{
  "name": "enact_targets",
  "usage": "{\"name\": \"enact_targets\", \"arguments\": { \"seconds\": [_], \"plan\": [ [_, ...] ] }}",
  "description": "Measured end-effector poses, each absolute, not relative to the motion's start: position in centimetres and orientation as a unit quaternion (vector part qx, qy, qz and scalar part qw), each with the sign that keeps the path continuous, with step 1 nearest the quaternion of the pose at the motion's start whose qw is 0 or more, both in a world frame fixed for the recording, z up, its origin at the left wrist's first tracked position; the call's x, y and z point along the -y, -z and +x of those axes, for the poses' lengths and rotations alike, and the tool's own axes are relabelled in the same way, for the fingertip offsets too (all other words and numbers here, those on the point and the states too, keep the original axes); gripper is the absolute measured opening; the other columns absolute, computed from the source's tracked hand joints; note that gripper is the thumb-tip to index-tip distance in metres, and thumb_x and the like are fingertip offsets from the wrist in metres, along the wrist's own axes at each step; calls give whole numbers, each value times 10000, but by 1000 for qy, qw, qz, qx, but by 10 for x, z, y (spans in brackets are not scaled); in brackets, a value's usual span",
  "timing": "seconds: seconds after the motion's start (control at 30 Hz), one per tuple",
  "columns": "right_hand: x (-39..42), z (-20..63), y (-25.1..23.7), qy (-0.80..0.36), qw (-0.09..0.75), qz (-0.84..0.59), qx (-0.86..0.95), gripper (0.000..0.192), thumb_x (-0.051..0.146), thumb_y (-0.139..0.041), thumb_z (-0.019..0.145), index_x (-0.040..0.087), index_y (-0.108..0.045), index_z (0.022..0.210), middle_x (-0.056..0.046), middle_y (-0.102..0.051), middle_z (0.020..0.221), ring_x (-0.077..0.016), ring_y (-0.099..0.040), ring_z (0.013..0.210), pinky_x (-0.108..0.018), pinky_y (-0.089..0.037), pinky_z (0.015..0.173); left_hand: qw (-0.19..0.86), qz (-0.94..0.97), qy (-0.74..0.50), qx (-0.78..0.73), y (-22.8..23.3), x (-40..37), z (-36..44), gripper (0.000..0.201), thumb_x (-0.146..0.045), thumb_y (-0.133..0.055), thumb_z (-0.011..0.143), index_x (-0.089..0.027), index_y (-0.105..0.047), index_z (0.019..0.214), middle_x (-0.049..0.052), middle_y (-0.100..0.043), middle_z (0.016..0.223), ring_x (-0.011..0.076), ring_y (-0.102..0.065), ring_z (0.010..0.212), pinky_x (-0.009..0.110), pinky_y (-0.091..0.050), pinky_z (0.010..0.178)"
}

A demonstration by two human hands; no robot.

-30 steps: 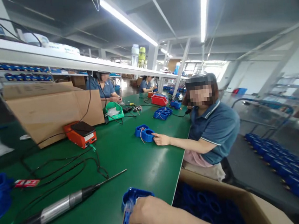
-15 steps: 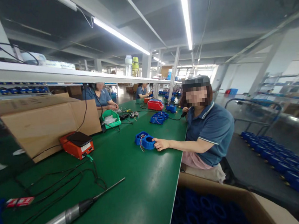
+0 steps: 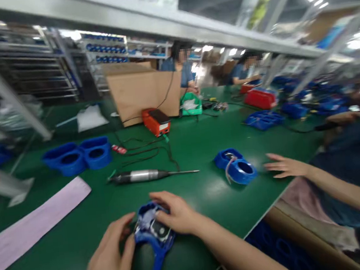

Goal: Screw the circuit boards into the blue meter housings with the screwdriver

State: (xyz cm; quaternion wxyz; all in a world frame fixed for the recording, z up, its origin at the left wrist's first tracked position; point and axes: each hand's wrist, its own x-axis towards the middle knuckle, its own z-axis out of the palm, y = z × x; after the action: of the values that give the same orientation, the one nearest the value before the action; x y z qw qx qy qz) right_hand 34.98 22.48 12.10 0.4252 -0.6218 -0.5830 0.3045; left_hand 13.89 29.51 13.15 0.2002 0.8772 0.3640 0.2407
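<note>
A blue plastic housing (image 3: pixel 150 254) with a large round opening lies on the green table in front of me. Grey and black parts sit in its upper end. My right hand (image 3: pixel 178 213) grips the upper right edge, thumb over the inner parts. On the left side, my left hand (image 3: pixel 110 256) curls its fingers and thumb about the rim. Just beyond lies an electric screwdriver (image 3: pixel 144 175) with a long thin bit, pointing right. Another blue housing (image 3: pixel 241 171) with loose wires rests to the right, near a co-worker's spread hand (image 3: pixel 286 166).
Two joined blue housings (image 3: pixel 70 158) and a pink strip (image 3: pixel 45 222) lie left. Behind the screwdriver are black cables, an orange power box (image 3: pixel 156 121) and a cardboard box (image 3: pixel 140 92). A shelf (image 3: pixel 171 17) crosses above. A carton of blue parts stands below the table's right edge.
My view has swung left and down, bringing both my hands and the housing between them into sight. The co-worker's hand has come off the wired housing.
</note>
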Motion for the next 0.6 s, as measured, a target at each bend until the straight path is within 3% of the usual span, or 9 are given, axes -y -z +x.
{"name": "enact_targets", "arguments": {
  "seconds": [0.07,0.13,0.33,0.6],
  "plan": [
    [-220,354,-115,-337,434,-617,563,452,161,-494,830,137,-516,1281,-140,-579,1229,-211,-590,1105,-367,-518,922,230,879,-213,-360,-148,-287,138,343,-325,-369,923,-234,-564,1191,56,-608,1128,173,-620,963,279,-533,850],
    [-215,356,-110,-358,432,-611,558,446,148,-467,819,155,-532,1260,-128,-589,1223,-216,-579,1120,-398,-500,950,250,882,-202,-345,-155,-286,150,325,-301,-376,928,-254,-572,1183,43,-587,1151,172,-587,1033,292,-507,905],
    [-208,346,-110,-350,428,-619,557,467,166,-442,815,162,-542,1271,-94,-599,1243,-211,-558,1160,-420,-431,1039,272,884,-151,-348,-157,-291,167,241,-302,-390,910,-224,-618,900,63,-532,1106,201,-590,938,358,-512,823],
    [-218,342,-101,-327,428,-609,582,418,223,-368,916,173,-535,1296,-101,-593,1254,-199,-551,1164,-415,-431,1036,244,885,-178,-355,-151,-288,167,263,-282,-311,947,-188,-534,844,83,-521,1064,207,-562,938,374,-498,806]
  ]
}}
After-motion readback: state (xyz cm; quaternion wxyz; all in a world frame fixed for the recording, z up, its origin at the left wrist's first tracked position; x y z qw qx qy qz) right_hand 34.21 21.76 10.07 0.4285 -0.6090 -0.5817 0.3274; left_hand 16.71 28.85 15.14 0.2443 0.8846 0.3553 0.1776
